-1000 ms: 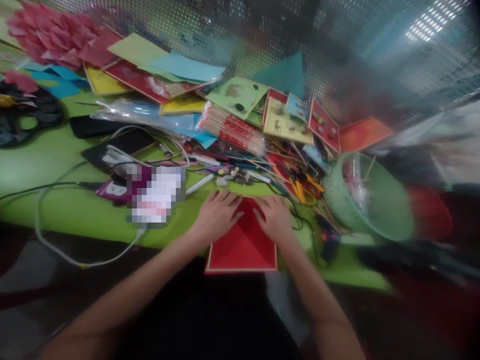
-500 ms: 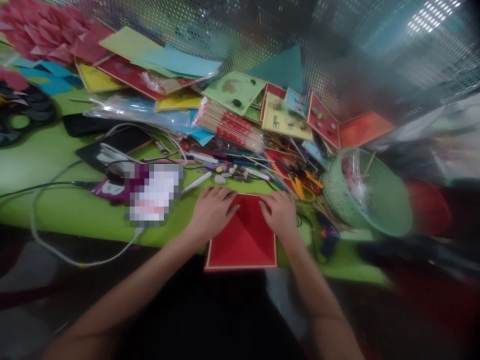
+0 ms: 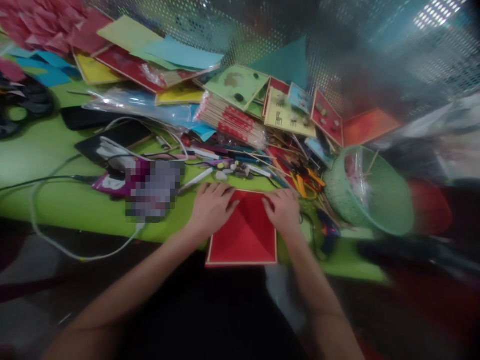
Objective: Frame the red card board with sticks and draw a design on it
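A red panel edged with thin pale wooden strips lies in front of me at the table's near edge, its front end reaching past the edge. My left hand is on its far left corner, fingers bent over the edge and thumb on the red face. At the far right corner, my right hand grips in the same way. Both hands' fingertips are partly hidden. Just beyond the panel are small pebbles and a white marker.
A phone-like pixelated item with a white cable lies at left. Orange-handled pliers, a green basket and a glue gun are at right. Bundled sticks and decorated panels pile up behind on the green table.
The pixelated item's bright face has turned dark. My view has shifted slightly; both hands stay at the panel's far corners.
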A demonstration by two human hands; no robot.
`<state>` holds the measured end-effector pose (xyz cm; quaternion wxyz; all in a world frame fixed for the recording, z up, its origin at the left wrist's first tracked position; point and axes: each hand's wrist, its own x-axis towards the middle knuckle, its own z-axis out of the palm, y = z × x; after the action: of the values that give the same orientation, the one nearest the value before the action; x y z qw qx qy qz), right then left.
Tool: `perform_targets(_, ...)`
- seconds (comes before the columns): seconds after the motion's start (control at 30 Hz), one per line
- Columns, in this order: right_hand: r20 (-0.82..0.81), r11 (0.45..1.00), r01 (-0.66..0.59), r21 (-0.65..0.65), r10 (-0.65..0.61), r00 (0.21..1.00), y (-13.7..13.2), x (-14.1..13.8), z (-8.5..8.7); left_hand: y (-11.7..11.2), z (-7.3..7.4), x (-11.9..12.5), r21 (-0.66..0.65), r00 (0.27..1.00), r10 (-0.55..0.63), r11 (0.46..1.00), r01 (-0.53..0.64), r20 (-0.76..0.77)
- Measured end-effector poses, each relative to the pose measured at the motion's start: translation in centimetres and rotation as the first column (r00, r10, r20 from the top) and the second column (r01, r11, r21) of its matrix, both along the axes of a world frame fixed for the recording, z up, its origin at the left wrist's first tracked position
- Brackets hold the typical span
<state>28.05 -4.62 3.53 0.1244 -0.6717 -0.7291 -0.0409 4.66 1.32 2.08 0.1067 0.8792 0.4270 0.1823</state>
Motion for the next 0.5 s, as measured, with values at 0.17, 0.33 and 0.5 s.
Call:
perform_targets(0.17,-0.007,1.0,-0.019,-0.01,0.019,1.0,0.1,-0.1,0.1,0.1,-0.1,-0.1,-0.021,1.0,-0.013,1.0,0.014,0.026)
perform_targets(0.33,-0.005,0.998,-0.008,0.058,0.009,1.0,0.0,0.7,-0.6,0.1,-0.2,-0.1,0.011,1.0,0.013,1.0,-0.014,0.027)
perform_targets(0.5,-0.068,0.99,-0.083,0.111,0.091,0.994,0.3,0.7,-0.6,-0.3,0.1,0.4,-0.021,0.997,-0.075,0.997,0.075,-0.017)
